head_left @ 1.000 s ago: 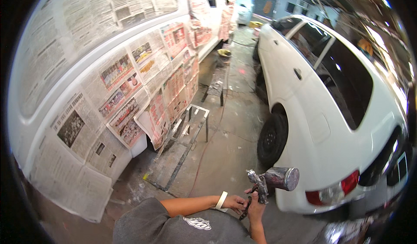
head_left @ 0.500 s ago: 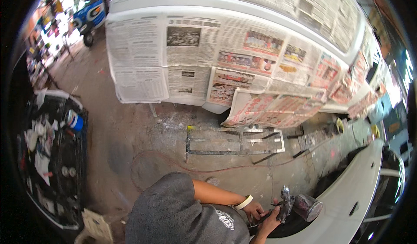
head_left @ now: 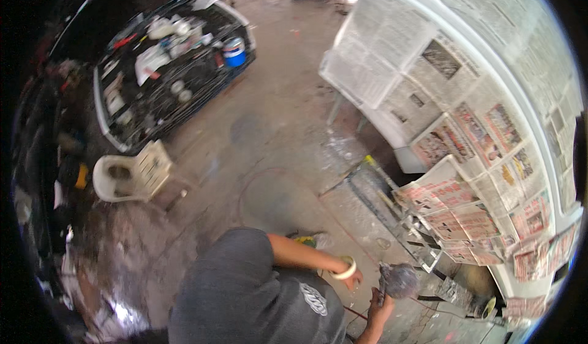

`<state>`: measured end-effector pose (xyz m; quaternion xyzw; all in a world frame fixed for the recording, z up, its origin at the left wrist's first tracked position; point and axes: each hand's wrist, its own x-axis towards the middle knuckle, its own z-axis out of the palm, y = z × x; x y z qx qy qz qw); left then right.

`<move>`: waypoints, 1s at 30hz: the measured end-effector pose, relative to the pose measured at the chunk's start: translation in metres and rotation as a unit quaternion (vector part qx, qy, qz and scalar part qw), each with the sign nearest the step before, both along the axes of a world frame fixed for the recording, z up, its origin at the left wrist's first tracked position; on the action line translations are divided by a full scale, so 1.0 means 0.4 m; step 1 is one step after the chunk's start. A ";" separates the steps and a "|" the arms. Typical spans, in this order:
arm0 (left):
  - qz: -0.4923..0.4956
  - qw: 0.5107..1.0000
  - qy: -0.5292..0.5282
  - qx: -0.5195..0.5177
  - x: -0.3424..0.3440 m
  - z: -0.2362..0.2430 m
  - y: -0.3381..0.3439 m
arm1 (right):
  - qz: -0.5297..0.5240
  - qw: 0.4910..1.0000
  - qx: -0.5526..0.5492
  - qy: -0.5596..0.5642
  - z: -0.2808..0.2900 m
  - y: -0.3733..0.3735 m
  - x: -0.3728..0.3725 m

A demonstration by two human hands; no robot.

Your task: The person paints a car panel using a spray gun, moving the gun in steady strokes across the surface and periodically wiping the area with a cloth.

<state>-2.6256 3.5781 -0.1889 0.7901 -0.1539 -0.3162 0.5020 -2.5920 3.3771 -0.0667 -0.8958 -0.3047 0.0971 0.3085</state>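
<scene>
My right hand (head_left: 380, 309) is wrapped round the handle of a spray gun (head_left: 384, 283), whose round, paint-stained cup (head_left: 402, 281) faces up toward me. My left hand (head_left: 351, 275), with a pale bracelet (head_left: 346, 268) on its wrist, hangs a little to the left of the gun and touches nothing I can see. Its fingers are loose and apart, though slightly blurred. A thin reddish hose (head_left: 355, 313) shows between my body and my right hand.
Newspaper sheets (head_left: 392, 56) cover a white vehicle body at the right. Below it a metal frame (head_left: 383, 203) lies on the floor. At the left, a cream plastic chair (head_left: 153, 166) stands by a cluttered engine bay (head_left: 184, 108) with a blue-and-white bucket (head_left: 234, 53).
My view has turned left, bringing the chair in and taking the pale car at the right out. My left hand has come away from the spray gun, which my right hand still holds.
</scene>
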 end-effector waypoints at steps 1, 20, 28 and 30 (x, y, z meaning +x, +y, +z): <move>0.055 0.998 0.011 0.016 -0.073 -0.052 0.038 | 0.064 0.994 -0.085 -0.032 -0.035 -0.020 0.003; 0.910 0.291 0.294 -0.022 -1.836 -0.303 0.663 | 0.235 0.971 -0.014 0.052 -0.333 0.149 -0.522; 0.951 0.100 0.283 -0.073 -2.583 -0.343 0.937 | 0.043 0.977 -0.047 0.204 -0.324 0.237 -0.889; 0.950 0.063 0.242 -0.188 -2.602 -0.362 0.978 | 0.069 0.977 -0.169 0.108 -0.263 0.207 -1.000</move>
